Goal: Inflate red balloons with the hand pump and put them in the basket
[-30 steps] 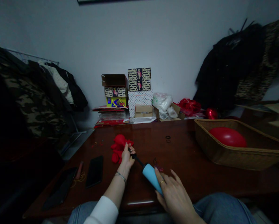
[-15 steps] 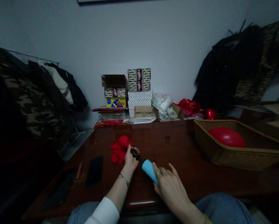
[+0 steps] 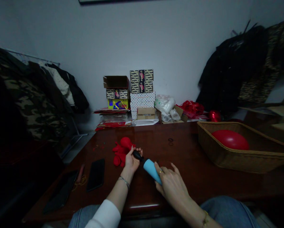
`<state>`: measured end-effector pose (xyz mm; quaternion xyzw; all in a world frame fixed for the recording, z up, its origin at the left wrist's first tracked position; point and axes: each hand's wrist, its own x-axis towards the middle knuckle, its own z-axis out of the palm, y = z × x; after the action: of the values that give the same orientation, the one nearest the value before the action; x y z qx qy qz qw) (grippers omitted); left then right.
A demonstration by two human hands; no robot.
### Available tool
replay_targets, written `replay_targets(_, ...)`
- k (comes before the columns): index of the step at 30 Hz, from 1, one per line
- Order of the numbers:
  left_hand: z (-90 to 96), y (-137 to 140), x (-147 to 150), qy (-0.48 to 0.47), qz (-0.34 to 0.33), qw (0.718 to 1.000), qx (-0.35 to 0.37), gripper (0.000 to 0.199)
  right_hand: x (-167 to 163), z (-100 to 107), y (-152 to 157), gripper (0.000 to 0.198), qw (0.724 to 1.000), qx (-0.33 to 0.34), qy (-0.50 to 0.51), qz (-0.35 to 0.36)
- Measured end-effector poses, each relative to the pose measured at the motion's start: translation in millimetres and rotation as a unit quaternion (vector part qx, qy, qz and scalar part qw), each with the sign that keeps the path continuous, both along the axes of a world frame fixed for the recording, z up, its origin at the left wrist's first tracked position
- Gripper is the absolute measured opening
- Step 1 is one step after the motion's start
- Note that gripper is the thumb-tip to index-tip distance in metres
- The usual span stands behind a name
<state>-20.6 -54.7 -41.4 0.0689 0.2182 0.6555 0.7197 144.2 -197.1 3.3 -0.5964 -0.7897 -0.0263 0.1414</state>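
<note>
A hand balloon pump with a light blue barrel (image 3: 151, 171) and a black end lies slanted between my hands, just above the table. My left hand (image 3: 132, 160) is closed around the black end. My right hand (image 3: 171, 182) grips the blue barrel from above, some fingers lifted off it. Just past my left hand, a small rounded red balloon (image 3: 125, 142) sits at or near the pump's tip; whether it is attached is hidden by my fingers. Around it lie several limp red balloons (image 3: 119, 155).
To the right stands a wicker basket (image 3: 239, 161) holding a big inflated red balloon (image 3: 231, 139). A black phone (image 3: 95, 174), a dark flat pouch-like item (image 3: 61, 191) and yellow rubber bands (image 3: 80, 182) are at left. Stacked boxes (image 3: 142, 95) stand against the wall.
The blue barrel has slid slightly up and left toward the black end, and the gap between them has shortened. My right hand moved with it; my left hand shifted only a little.
</note>
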Motion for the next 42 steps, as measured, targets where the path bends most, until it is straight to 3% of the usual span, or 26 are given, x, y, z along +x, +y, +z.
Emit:
replay_targets(9,12.5,3,-14,0.0,0.076,0.997,0.002,0.025,-2,-4,-15,0.057,1.0,-0.013,0.025,0.015)
replay_targets(20,27.6,-6,-1,-0.012,0.045,0.997,0.053,0.03,12,-5,-23,0.056,0.999,0.01,0.032,-0.005)
replay_targets(31,17.9,-15,24,0.025,0.054,0.998,0.028,0.025,-8,11,-2,0.058,1.0,-0.013,-0.011,-0.015)
replay_targets(42,14.0,-5,10,0.079,0.053,0.995,-0.007,0.024,-20,2,3,0.059,0.999,0.015,-0.033,-0.008)
